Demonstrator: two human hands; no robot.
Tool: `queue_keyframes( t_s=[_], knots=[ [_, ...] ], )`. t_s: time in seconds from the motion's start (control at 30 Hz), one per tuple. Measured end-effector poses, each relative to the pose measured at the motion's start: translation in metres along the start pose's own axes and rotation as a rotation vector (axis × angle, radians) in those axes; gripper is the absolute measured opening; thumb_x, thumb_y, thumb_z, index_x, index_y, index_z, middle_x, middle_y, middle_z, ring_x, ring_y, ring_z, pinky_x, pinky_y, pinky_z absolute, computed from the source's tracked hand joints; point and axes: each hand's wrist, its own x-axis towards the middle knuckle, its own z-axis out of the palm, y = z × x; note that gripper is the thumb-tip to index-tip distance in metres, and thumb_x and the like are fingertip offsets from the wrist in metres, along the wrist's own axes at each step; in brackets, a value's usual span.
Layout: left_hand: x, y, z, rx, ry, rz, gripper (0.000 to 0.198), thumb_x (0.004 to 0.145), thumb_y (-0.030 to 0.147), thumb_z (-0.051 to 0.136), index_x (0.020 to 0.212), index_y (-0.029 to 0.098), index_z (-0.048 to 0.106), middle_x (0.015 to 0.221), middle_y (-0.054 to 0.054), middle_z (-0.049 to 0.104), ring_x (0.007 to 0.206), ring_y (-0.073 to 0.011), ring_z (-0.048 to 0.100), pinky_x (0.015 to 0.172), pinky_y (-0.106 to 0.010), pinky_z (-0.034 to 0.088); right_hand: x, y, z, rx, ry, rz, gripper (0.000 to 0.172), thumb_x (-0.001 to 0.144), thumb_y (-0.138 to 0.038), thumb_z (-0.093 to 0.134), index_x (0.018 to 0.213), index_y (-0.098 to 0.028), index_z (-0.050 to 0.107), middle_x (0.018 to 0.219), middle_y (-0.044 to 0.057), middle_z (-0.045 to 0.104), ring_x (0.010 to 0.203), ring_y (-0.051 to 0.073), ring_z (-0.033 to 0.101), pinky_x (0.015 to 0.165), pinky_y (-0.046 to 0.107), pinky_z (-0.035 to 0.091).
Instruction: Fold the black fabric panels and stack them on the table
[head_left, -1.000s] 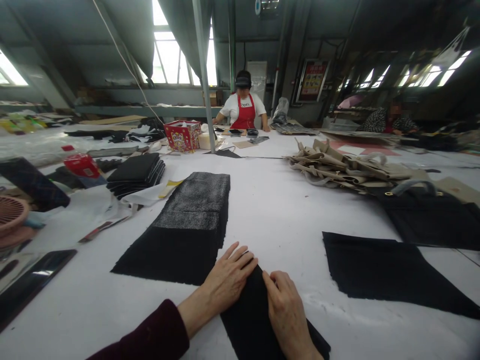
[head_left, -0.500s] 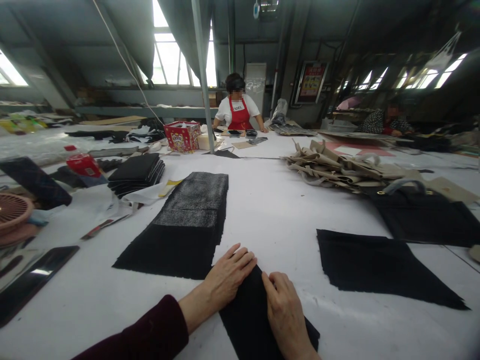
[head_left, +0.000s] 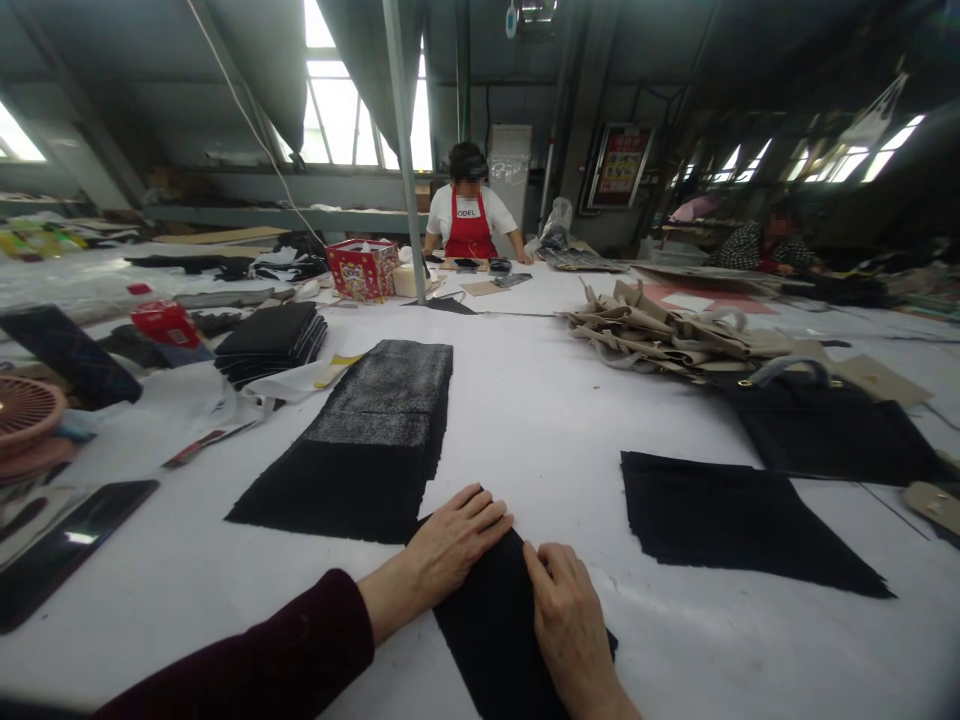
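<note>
A black fabric piece (head_left: 491, 620) lies on the white table (head_left: 555, 420) right in front of me. My left hand (head_left: 450, 545) rests flat on its far left corner, fingers stretched out. Beside it, my right hand (head_left: 570, 625) presses down on the same piece with its fingers bent at the far edge. A stack of black fabric pieces (head_left: 367, 440) lies just beyond my left hand. Another black fabric sheet (head_left: 727, 520) lies to the right, apart from both hands.
A pile of beige bags (head_left: 675, 330) and a black bag (head_left: 817, 425) sit at the right. Folded black pieces (head_left: 271, 340), a red bottle (head_left: 163, 322), a pink fan (head_left: 26, 420) and a dark tray (head_left: 60, 545) crowd the left. A person in a red apron (head_left: 469, 215) works at the far end.
Both hands stay on the black piece. The view has shifted slightly, so things on the table sit a little further left and higher.
</note>
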Motion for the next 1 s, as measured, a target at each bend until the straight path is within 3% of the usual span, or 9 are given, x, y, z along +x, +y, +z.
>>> queue_keyframes(
  t_s=[0.13, 0.4, 0.67, 1.0],
  knots=[
    [0.001, 0.003, 0.000, 0.025, -0.024, 0.023, 0.041, 0.097, 0.016, 0.045, 0.138, 0.015, 0.044, 0.121, -0.008, 0.057, 0.119, -0.0211, 0.048, 0.115, -0.038, 0.025, -0.005, 0.001, -0.005, 0.005, -0.001, -0.001, 0.033, 0.093, -0.001, 0.039, 0.120, -0.010, 0.055, 0.090, 0.008, 0.052, 0.083, 0.023, 0.049, 0.072, 0.037, 0.047],
    [0.000, 0.011, -0.003, 0.031, -0.041, 0.018, 0.047, 0.095, 0.016, 0.051, 0.141, 0.022, 0.042, 0.122, -0.007, 0.055, 0.120, -0.0226, 0.048, 0.113, -0.041, 0.027, -0.016, 0.005, -0.016, 0.001, -0.002, -0.013, 0.033, 0.092, -0.001, 0.039, 0.119, -0.009, 0.057, 0.090, 0.009, 0.053, 0.083, 0.023, 0.050, 0.072, 0.037, 0.047],
    [0.005, 0.015, -0.006, 0.029, -0.046, 0.081, 0.043, 0.097, 0.014, 0.047, 0.140, 0.014, 0.042, 0.118, -0.008, 0.057, 0.116, -0.0221, 0.050, 0.110, -0.036, 0.031, -0.027, 0.009, -0.027, -0.017, -0.009, 0.000, 0.032, 0.093, -0.002, 0.040, 0.117, -0.010, 0.059, 0.089, 0.009, 0.053, 0.082, 0.022, 0.051, 0.073, 0.037, 0.047],
    [0.002, 0.021, -0.007, 0.042, -0.046, 0.095, 0.046, 0.096, 0.015, 0.050, 0.141, 0.022, 0.042, 0.127, -0.008, 0.055, 0.124, -0.0221, 0.047, 0.113, -0.040, 0.029, -0.040, 0.014, -0.038, 0.001, -0.016, -0.012, 0.036, 0.092, 0.000, 0.038, 0.120, -0.009, 0.057, 0.091, 0.010, 0.055, 0.084, 0.023, 0.053, 0.072, 0.038, 0.049]
  ],
)
